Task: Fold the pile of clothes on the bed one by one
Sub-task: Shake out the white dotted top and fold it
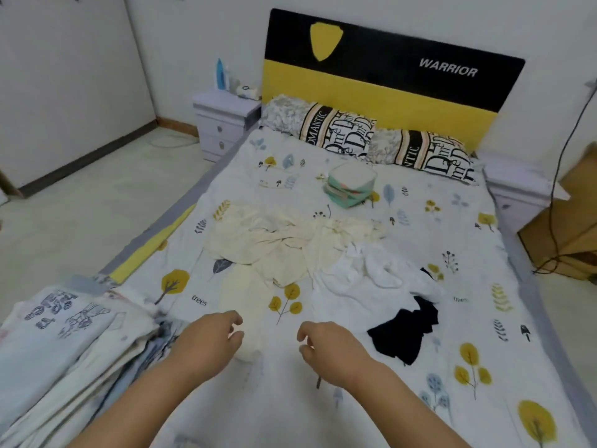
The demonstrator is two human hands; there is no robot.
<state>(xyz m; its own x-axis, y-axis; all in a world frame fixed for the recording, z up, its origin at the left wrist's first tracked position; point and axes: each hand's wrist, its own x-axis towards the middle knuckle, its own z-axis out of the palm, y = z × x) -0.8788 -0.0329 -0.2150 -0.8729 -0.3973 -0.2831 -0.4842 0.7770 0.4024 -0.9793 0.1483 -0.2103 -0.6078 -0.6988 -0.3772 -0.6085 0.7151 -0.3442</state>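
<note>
Left hand (206,339) and right hand (329,349): both extended palm-down over the bed (290,409), fingers loosely curled, holding nothing; unfolded pile of clothes (290,247) mid-bed just beyond; folded stack (64,350) at left edge.

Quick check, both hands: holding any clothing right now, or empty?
Left hand: open, fingers loosely curled, holding nothing, over the cream garment.
Right hand: open, loosely curled, empty, above the bedsheet.

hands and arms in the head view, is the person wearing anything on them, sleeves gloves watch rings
Nothing worn shows. The left hand and right hand are bare, without gloves, and no rings are visible. Both forearms are bare to the frame's bottom edge: no sleeves, watch or bracelet in view.
</note>
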